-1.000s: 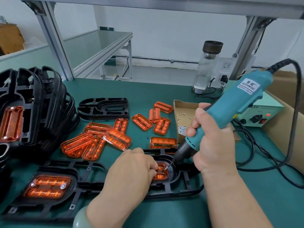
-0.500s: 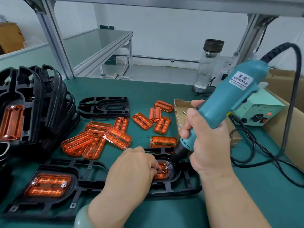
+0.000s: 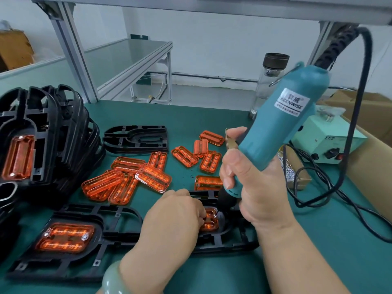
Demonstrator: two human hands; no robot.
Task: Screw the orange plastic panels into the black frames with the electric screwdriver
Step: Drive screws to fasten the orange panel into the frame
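Observation:
A black frame point(image 3: 237, 240) lies on the green mat in front of me with an orange panel point(image 3: 210, 219) seated in it. My left hand point(image 3: 171, 217) rests on the panel's left part, fingers curled over it. My right hand point(image 3: 252, 187) grips the teal electric screwdriver point(image 3: 282, 124), which stands nearly upright with its bit on the panel's right end. A second frame point(image 3: 114, 230) at the left carries a panel point(image 3: 65, 237) with two screws in it.
Loose orange panels point(image 3: 137, 179) lie mid-table, an empty frame point(image 3: 137, 141) behind them. A stack of frames point(image 3: 53, 134) stands at the left. At the right are a cardboard box of screws point(image 3: 297, 172), a power supply point(image 3: 326, 143), cables point(image 3: 318, 198) and a glass bottle point(image 3: 269, 81).
The screwdriver has swung from a rightward slant to nearly upright, its bit staying on the panel. My left hand has kept its place.

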